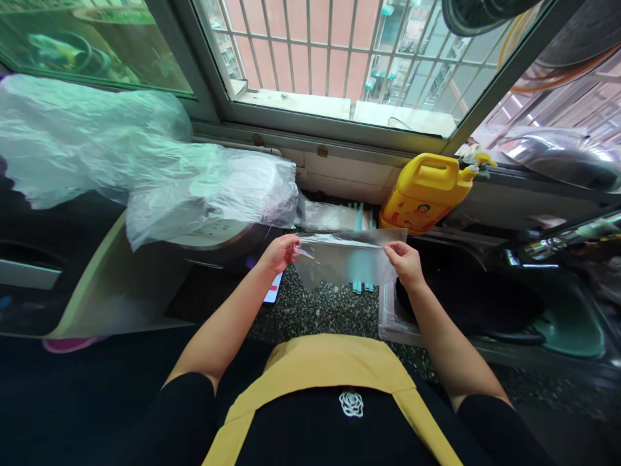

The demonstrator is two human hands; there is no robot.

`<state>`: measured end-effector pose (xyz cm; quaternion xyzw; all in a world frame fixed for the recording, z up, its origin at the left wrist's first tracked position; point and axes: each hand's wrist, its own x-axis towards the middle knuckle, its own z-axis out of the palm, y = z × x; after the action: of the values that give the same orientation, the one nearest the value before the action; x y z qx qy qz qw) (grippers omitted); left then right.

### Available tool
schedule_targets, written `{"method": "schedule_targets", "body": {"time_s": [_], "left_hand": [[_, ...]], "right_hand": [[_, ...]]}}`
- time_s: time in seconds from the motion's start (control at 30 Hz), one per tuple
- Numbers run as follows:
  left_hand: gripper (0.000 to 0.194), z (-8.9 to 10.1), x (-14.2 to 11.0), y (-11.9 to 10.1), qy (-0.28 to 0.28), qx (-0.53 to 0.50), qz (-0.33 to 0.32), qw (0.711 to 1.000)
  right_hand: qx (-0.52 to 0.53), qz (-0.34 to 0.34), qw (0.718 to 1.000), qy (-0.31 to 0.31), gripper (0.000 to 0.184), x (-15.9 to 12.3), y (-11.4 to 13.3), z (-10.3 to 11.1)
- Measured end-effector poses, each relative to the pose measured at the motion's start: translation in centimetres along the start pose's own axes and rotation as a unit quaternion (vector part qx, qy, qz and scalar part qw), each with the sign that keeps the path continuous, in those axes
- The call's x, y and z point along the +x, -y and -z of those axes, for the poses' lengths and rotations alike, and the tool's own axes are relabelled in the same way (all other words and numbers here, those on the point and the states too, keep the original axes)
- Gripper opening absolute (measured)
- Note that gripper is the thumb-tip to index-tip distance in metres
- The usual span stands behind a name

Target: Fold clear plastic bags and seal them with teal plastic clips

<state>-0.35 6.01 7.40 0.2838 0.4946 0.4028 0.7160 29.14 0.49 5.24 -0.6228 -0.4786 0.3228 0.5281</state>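
A clear plastic bag point(334, 262) is stretched sideways above the speckled dark countertop point(323, 314). My left hand point(284, 252) pinches its left end, and my right hand point(404, 261) pinches the right end near the upper edge. Through the see-through film, teal strips point(357, 287) show beneath, their lower ends poking out below it. Behind the bag, a clear packet with whitish contents point(330, 215) lies against the wall. Part of a phone point(274, 289) with a lit screen shows under my left wrist.
A yellow pump jug point(422, 194) stands behind my right hand. At right is a sink point(577, 323) with a large dark pan point(475, 298) and a faucet point(548, 248). Plastic-covered appliances point(208, 188) fill the left. A barred window point(330, 58) rises behind.
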Motion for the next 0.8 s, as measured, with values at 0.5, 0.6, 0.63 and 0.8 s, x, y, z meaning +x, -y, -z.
{"method": "schedule_targets", "body": {"time_s": [0.5, 0.6, 0.63, 0.8], "left_hand": [[0.006, -0.4, 1.6, 0.0, -0.094, 0.231, -0.275, 0.928], [0.005, -2.9, 1.6, -1.1, 0.023, 0.275, -0.285, 0.918], [0.006, -3.9, 1.6, -1.4, 0.07, 0.292, -0.284, 0.911], [0.007, -7.8, 2.0, -1.5, 0.214, 0.335, -0.26, 0.88]], "right_hand": [[-0.032, 0.076, 0.991, 0.105, 0.031, 0.0, 4.4, 1.8], [-0.035, 0.072, 0.986, 0.143, 0.035, 0.4, 5.8, 2.1], [-0.034, 0.069, 0.985, 0.154, 0.036, 0.6, 6.1, 2.2], [-0.022, 0.034, 0.979, 0.201, 0.04, 1.4, 7.0, 2.6]]}}
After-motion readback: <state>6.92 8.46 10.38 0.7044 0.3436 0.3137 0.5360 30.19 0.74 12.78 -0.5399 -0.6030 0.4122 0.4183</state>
